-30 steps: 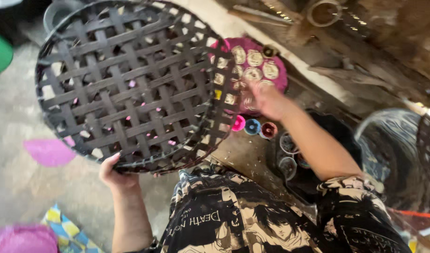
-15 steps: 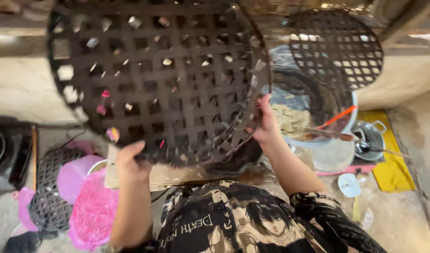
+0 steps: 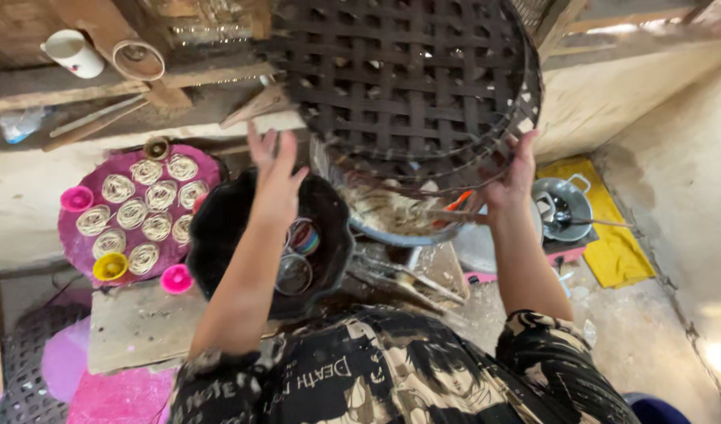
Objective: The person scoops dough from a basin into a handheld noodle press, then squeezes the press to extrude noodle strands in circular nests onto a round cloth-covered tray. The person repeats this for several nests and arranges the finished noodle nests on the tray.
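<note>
So the big dark woven tray (image 3: 411, 86) is up high in front of the wooden shelf (image 3: 31, 82). The right hand (image 3: 511, 179) grips its lower rim, while the left hand (image 3: 276, 177) is off it, fingers spread wide, just below. Underneath sits a pink tray (image 3: 82, 243) of noodle coils and a black bowl (image 3: 219, 228).

The person wears a short-sleeved black shirt (image 3: 392, 377) printed all over with cream and tan comic-style figures and pale lettering; both forearms are bare below the sleeves, with no watch, rings or gloves showing
</note>
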